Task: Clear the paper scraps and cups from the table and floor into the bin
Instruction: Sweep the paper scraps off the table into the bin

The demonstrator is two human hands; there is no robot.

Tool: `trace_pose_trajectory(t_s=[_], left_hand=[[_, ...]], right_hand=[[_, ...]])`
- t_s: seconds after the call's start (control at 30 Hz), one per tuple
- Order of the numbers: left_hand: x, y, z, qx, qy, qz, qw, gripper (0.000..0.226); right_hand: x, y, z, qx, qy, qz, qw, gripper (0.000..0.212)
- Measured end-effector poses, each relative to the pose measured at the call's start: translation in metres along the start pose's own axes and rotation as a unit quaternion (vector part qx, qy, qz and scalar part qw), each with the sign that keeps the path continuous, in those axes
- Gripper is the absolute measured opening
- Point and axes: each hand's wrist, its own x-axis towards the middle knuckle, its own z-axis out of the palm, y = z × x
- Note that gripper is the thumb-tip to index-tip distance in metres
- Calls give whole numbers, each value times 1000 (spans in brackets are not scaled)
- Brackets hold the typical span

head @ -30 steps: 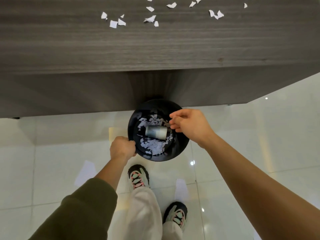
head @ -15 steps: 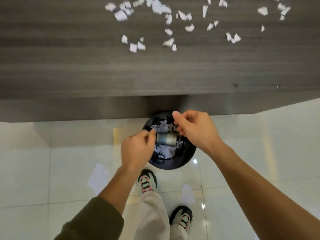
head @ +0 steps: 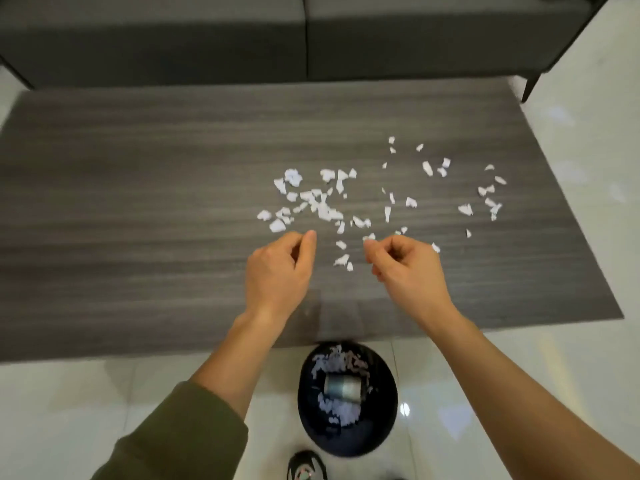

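Observation:
White paper scraps [head: 318, 202] lie scattered over the middle of the dark wood-grain table [head: 138, 202], with a thinner scatter [head: 485, 199] to the right. My left hand [head: 278, 268] hovers over the table just short of the main cluster, fingers loosely curled and holding nothing. My right hand [head: 407, 268] is beside it, curled the same way, with its index fingertip at a small scrap [head: 369, 237]. On the floor below the table's near edge stands the black round bin [head: 346, 441]. It holds scraps and a cup [head: 343, 386] lying on its side.
A dark grey sofa [head: 304, 36] runs along the far side of the table, with one leg [head: 530, 88] at the right. Glossy white floor tiles [head: 554, 358] surround the table. The tip of my shoe [head: 304, 467] shows beside the bin.
Both hands rose from the bin up over the table to the scraps. The view tilted up, so the whole table and the sofa now show.

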Motion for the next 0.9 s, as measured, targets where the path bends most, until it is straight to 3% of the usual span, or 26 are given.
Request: trace_pose_trajectory(t_s=[0.1,0.27,0.37,0.53,0.63,0.8,0.9], left_hand=[[32,-1,2,18,-14,-9,1000,26],[75,-60,22,117,-150,-109,976,73],[97,-95,42,159,-185,-147,959,85],[151,-109,85,241,-164,-54,955,88],[170,-100,109,250,-192,16,949,81],[141,-61,140,190,-296,190,917,75],[132,-50,142,145,-307,212,916,72]], right_hand=[[33,-12,-3,-19,10,-20,1000,33],[88,-8,-1,-11,-3,-29,999,31],[120,5,2,-26,-32,-30,999,33],[160,25,6,-38,-53,-29,997,31],[176,37,11,-46,-51,-35,997,31],[187,39,16,-62,-53,-43,996,31],[192,36,11,-72,-58,-53,994,28]])
